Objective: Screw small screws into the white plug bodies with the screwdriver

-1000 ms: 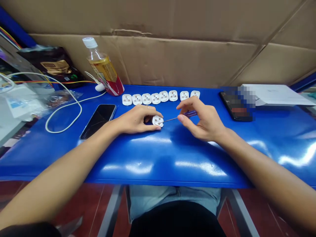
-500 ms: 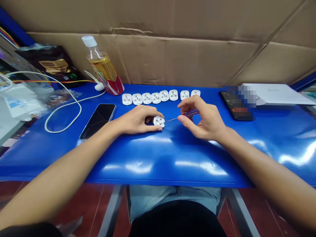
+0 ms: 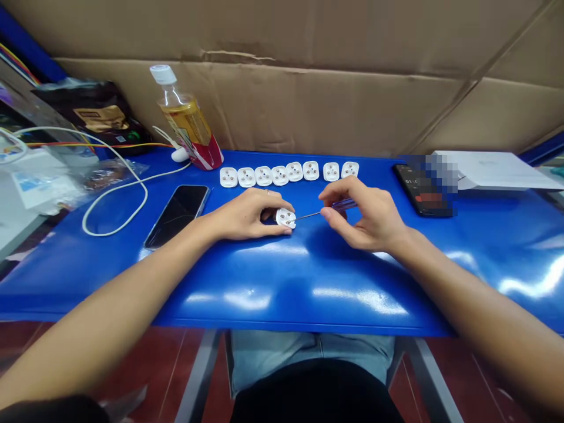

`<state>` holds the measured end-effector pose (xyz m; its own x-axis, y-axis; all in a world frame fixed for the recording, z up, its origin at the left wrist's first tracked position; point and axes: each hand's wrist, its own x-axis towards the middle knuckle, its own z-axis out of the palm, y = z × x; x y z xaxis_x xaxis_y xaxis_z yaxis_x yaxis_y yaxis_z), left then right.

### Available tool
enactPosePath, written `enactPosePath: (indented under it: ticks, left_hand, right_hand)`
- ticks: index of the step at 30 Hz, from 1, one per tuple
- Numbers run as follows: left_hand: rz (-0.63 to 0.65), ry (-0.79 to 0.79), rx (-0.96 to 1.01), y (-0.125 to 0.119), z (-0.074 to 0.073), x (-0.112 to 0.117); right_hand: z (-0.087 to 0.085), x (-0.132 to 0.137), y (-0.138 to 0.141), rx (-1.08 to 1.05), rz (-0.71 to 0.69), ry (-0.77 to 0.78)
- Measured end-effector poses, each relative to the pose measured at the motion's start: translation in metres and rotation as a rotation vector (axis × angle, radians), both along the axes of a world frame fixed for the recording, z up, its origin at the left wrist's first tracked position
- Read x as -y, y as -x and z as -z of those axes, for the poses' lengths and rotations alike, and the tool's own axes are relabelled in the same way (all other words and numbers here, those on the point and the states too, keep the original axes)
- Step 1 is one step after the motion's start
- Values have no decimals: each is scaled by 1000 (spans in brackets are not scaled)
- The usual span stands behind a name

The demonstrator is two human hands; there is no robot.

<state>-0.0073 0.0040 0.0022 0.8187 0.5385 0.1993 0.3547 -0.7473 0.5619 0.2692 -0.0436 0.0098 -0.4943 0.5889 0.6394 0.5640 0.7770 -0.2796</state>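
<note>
Cardboard sheeting (image 3: 308, 100) covers the wall behind a blue tabletop (image 3: 308, 288), and dark red floor tiles (image 3: 154, 364) show below its front edge.

Left rear corner: a dark foil pouch (image 3: 94, 117) with a gold label sits behind a clear plastic bag (image 3: 112, 174). A white cable (image 3: 114, 188) loops across the tabletop to a small white charger (image 3: 178, 154). A smartphone (image 3: 176, 216) lies face up, its screen dark, near the cable loop. A plastic bottle (image 3: 187, 120) with a white cap holds amber liquid and stands near the rear edge.

Eight white plug bodies (image 3: 279, 175) form a row along the rear edge, each showing three metal-lined holes. A ninth white plug body (image 3: 285, 218) lies forward of the row, near mid-table. The left hand (image 3: 244, 214), wearing a ring, curves over it and grips it between thumb and fingers. The right hand (image 3: 368, 214) pinches a purple-handled screwdriver (image 3: 343, 204) narrowly, with the steel shaft reaching the plug's face.

Right rear: a second smartphone (image 3: 423, 191), partly pixelated, lies beside white paper (image 3: 497, 170). Writing on the labels and the screen cannot be read.
</note>
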Motion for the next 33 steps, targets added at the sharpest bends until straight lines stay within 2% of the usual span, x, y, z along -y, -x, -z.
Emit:
enactPosePath:
  ticks: [4,7,11,16,19,23,26,30,33]
  left_hand:
    - [12,-2,1,0,0,0]
    - [8,6,3,-1,0,1]
    - [3,-4,-6,-1,-1,1]
    - [-8,-18,-28,-1,-2,1]
    - [-19,-24,-30,0,-1,1]
    - [-30,-25,-33,0,0,1]
    - [-21,-27,-39,-1,0,1]
    - [-39,-22,-42,-2,0,2]
    - [-40,-17,-36,-2,0,2]
  right_hand:
    - [-1,1,-1,8,36,-24]
    - [0,1,-2,8,-5,7]
    - [-1,-1,-2,8,46,-10]
    - [-3,-3,-4,14,-53,91]
    - [-3,-3,-5,25,-30,63]
    - [-3,-3,-6,29,-75,95]
    - [-3,-2,-6,24,-26,58]
    - [-4,-3,-7,7,-95,120]
    - [-4,-4,-8,19,-46,123]
